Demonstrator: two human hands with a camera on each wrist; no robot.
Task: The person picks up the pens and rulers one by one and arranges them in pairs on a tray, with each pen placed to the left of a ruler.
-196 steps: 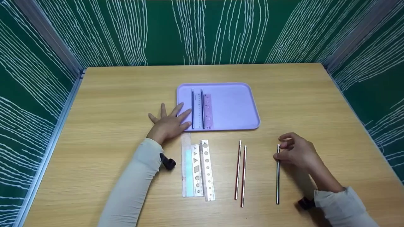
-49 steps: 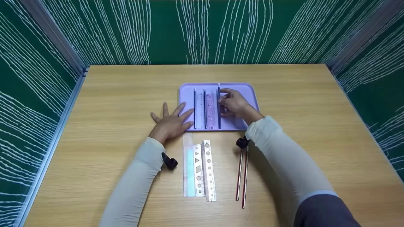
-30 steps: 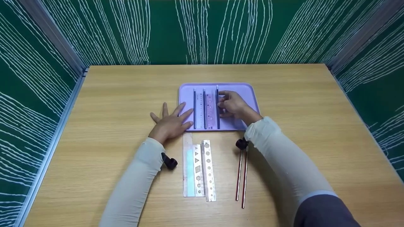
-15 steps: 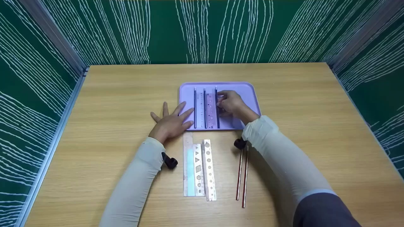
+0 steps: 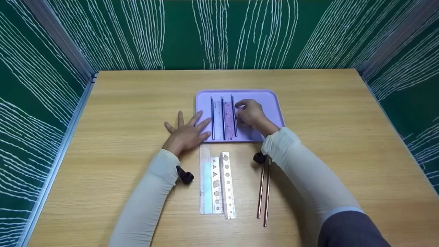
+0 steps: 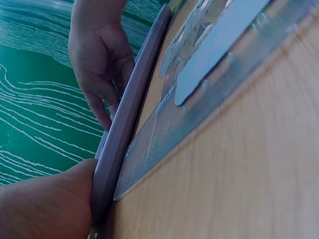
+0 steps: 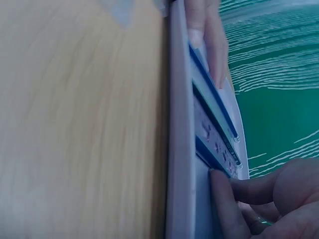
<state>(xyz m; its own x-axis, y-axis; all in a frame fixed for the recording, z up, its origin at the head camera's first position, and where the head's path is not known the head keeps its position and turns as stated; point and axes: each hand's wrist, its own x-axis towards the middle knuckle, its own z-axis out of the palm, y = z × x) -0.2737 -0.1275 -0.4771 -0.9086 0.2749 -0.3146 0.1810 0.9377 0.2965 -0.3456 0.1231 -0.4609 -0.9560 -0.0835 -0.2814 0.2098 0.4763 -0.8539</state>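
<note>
At wooden table, green walls | left grip splayed, empty | right grip at pencil, hold unclear

Clear ruler, left-wrist view: number "10" legible; remaining digits and print too blurred to read.

Table: pale wood grain. On table's near half, left to right: long clear ruler with light-blue strip, two stencil rulers close beside it, then, apart, two red pencils, nearly parallel. Behind table: green wall with uneven white lines. At table's left and right: green side walls, similarly lined. At table's far corners: grey metal posts.
</note>
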